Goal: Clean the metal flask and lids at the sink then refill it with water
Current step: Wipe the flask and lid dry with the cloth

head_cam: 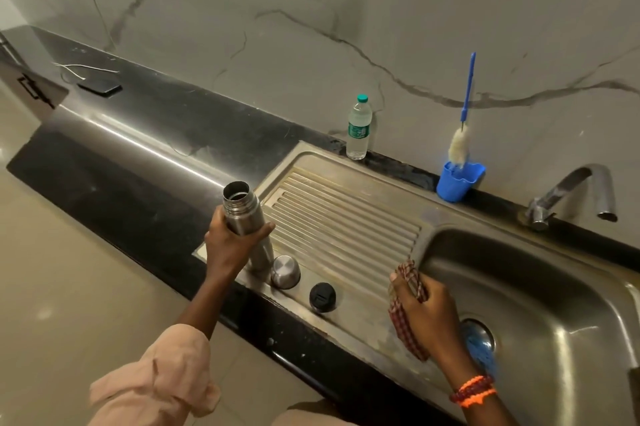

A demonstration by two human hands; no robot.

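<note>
Left hand (232, 241) wraps the open metal flask (246, 223) upright on the drainboard (346, 235); right hand (427, 313) clutches a checked cloth (405, 315) by the sink's edge

There is 1 view, from a wide-angle camera worn on the person's head. It looks forward and steeply down over the black counter (145, 162) and the steel sink (540, 294), facing the marble-patterned wall (346, 10) behind them. It sits close: both forearms reach up from the bottom edge, and straight lines bow toward the frame's edges. No second view shares the scene.
</note>
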